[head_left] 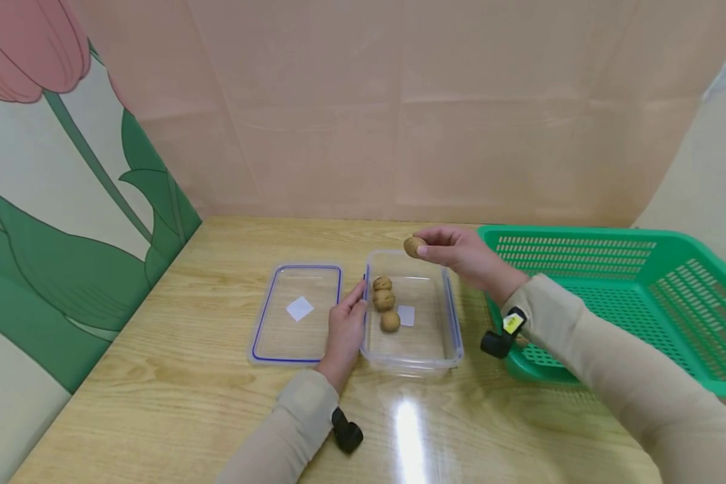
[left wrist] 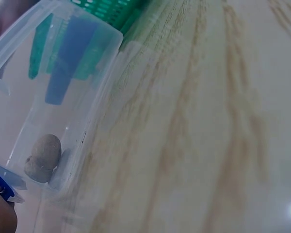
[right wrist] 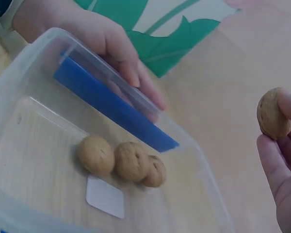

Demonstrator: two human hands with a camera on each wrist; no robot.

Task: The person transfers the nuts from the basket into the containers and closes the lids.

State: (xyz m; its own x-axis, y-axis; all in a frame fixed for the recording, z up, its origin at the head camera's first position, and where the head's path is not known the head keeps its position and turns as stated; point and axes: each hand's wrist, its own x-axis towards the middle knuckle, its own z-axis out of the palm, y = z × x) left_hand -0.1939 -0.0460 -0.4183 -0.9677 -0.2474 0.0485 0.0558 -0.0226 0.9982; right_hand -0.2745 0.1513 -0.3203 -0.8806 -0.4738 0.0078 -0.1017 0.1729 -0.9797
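- You work at a wooden table (head_left: 157,366), which fills the lower half of the head view.
- The green basket (head_left: 587,232) stands at the right of the frame; lift your right sleeve well over its near-left corner so you don't snag it.
- The clear box (head_left: 454,319) sits open at the centre, its uncovered floor offering you room on the right.
- Its blue-edged lid (head_left: 314,339) lies flat just left of the box; leave it there, clear of your work.
- Your left hand (head_left: 346,327) lays straightened fingers against the box's left wall, not wrapped round it; press lightly, enough to steady it.
- Your right hand (head_left: 460,257) has a narrow pinch, thumb against fingers, on one walnut (head_left: 412,247) by the box's upper rim. Best bring it inward, low, before loosening, since a round shell likely rolls.
- Three walnuts (head_left: 384,300) line the box's left side; avoid knocking them.
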